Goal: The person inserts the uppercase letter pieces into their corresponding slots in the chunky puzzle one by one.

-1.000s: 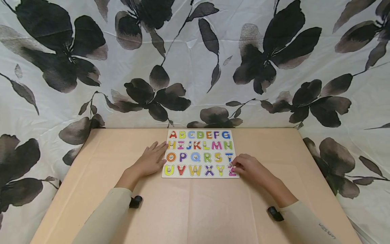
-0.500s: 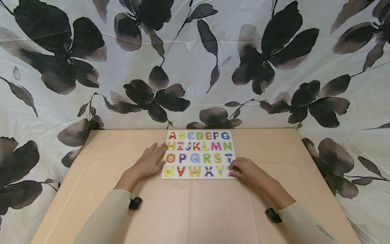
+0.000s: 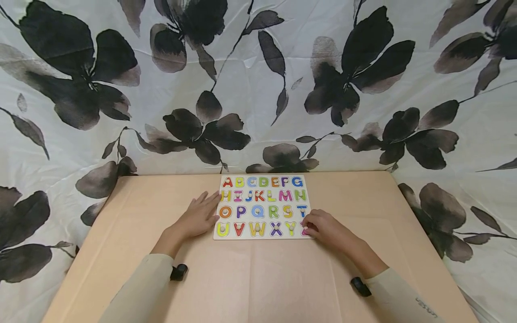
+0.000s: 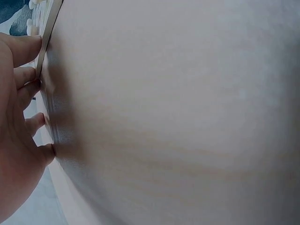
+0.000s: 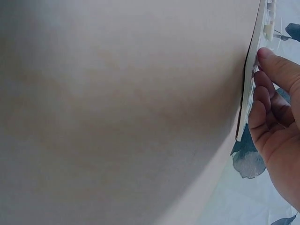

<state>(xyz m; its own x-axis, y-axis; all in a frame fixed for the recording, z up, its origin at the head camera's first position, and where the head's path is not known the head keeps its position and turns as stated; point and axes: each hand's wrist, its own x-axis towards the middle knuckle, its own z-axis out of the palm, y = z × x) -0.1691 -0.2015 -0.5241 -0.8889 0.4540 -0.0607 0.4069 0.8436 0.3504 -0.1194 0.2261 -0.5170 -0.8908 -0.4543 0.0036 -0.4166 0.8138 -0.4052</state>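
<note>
Fingers (image 3: 308, 223) curled on alphabet board (image 3: 262, 207) corner.

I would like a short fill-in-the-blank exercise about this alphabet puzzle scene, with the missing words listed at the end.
1. The alphabet puzzle board lies on a ____ table.
2. The left hand rests with straight fingers at the board's ____ edge.
3. The right hand covers most of the letter ____.
4. The top row ends with the letter ____.

Missing words: tan; left; Z; G

Tan table (image 3: 121, 251); white cloth backdrop (image 3: 258, 67) with dark flower print behind.
</note>
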